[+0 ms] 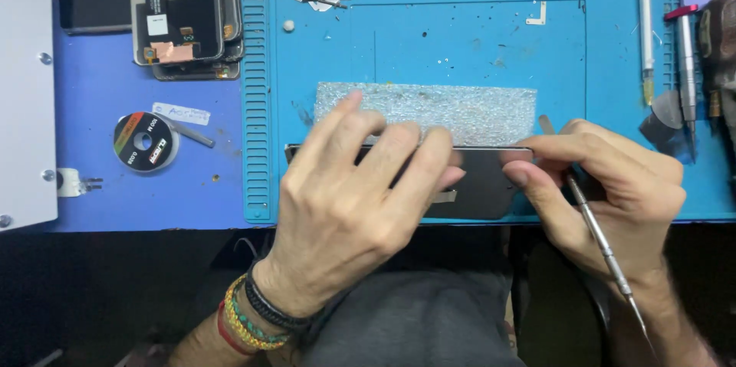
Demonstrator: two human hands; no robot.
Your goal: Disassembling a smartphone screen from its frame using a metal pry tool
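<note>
Left hand (349, 191) is pressing flat, fingers spread, on the phone (483, 183) at lower centre of the mat (475, 45). Right hand (606, 191) is pinching the phone's right edge, clasping a tool (602, 240).

Left hand (353, 191) palm down, fingers spread and extended forward, fingertips pressing flat, wrist wearing several bracelets, forearm entering from bottom left. Right hand (606, 191) curled, thumb and index pinched together pointing left, remaining fingers folded under, thin metal tool (602, 240) gripped along the palm, running back past the wrist. Hands near each other, not touching.
</note>
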